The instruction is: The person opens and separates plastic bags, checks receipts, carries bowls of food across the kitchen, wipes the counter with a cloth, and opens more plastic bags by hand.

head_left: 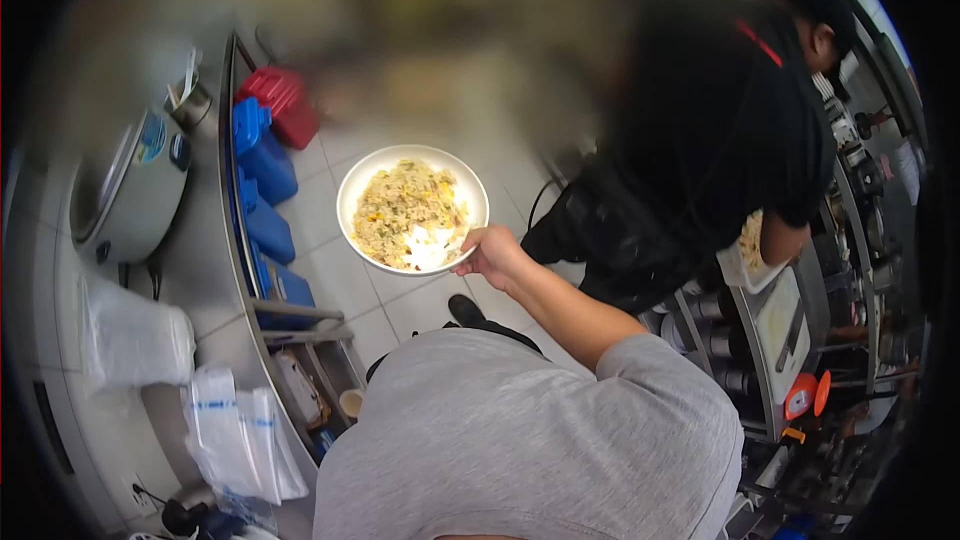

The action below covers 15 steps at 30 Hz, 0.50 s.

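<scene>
My right hand is closed on the near-right rim of a round white plate, thumb on top. The plate hangs over the tiled floor, in front of my grey shirt. Fried rice with yellow and green bits covers most of it. Close to my fingers there is a bright white patch on the plate; whether it is glare or bare plate I cannot make out. My left hand is out of view.
A co-worker in black bends over the right-hand counter, one hand in a white food container. Along the left steel counter stand a rice cooker, plastic bags, blue containers and a red container.
</scene>
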Motion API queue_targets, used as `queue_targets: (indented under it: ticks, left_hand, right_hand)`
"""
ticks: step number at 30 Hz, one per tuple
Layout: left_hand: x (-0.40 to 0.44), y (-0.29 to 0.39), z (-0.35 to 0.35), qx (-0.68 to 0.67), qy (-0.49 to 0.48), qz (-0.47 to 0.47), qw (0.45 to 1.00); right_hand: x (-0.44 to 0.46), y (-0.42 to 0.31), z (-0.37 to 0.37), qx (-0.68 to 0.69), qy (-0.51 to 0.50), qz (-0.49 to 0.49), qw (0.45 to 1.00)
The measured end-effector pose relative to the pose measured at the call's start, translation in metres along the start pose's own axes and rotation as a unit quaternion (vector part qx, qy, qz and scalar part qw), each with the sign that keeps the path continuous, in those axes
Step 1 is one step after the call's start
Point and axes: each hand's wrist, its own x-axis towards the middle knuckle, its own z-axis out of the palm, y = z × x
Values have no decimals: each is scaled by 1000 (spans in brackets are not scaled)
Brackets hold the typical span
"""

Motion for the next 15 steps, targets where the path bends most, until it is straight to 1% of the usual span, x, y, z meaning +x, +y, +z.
queue_targets:
  ticks: [2,3,5,6,8,9,11,13,15]
  left_hand:
    - [5,2,-11,9,5,11,1000]
    - [13,2,-16,17,2,16,1000]
    - [38,-1,-22,27,-10,34,999]
    - [49,-4,-28,32,-17,42,998]
    - [77,-10,-45,45,-34,56,997]
    - [85,-8,-53,49,-40,61,996]
    - [112,-3,-60,59,-62,74,994]
    - [139,2,-70,76,-84,89,990]
    - [161,16,-82,96,-104,105,984]
  right_hand:
    - [-6,3,4,19,21,-19,999]
    - [5,9,0,43,52,-27,997]
    - [22,17,-4,60,71,-64,994]
    - [31,25,-4,83,97,-75,989]
    - [54,42,-4,133,156,-82,975]
    - [65,44,-3,141,161,-77,974]
    - [82,35,-18,158,233,-146,948]
    - [100,29,-42,187,271,-198,923]
    - [109,11,-70,202,280,-238,908]
